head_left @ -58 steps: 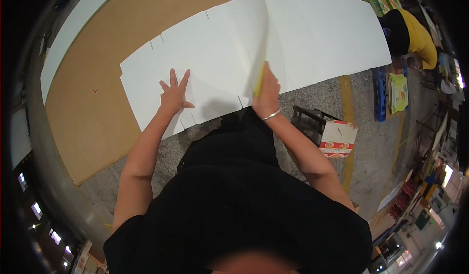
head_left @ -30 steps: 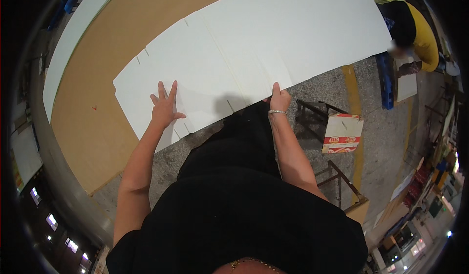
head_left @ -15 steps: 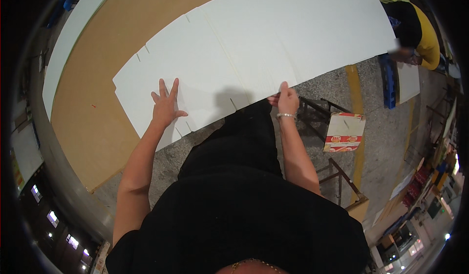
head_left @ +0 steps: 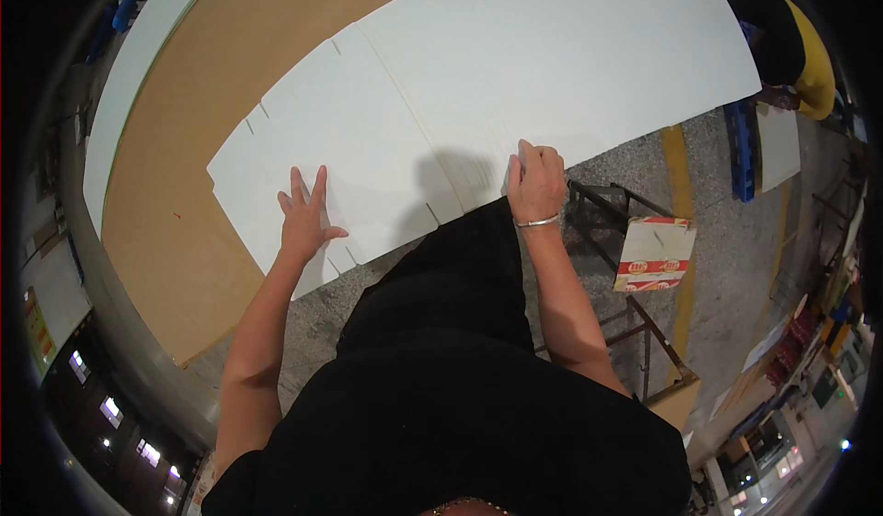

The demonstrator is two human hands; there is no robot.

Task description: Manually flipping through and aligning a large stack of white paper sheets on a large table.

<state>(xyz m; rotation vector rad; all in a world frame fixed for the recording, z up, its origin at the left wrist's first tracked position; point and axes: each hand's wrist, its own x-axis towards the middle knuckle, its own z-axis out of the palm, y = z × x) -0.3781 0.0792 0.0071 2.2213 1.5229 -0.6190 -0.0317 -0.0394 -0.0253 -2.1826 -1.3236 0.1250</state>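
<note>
The left hand [head_left: 305, 226] rests on the white sheet [head_left: 570, 47], fingers spread; the right hand [head_left: 538, 183] bends its fingers at the sheet's near edge, and whether they pinch it I cannot tell. The sheet stretches far ahead and right of both; its left edge lies near the left fingers, over a brown board [head_left: 184, 166]. Short slots [head_left: 432, 214] notch the near edge between the hands. Right of the right fingers, on grey floor [head_left: 635, 162], sits cardboard [head_left: 655, 254] printed with red bands and oval logos.
</note>
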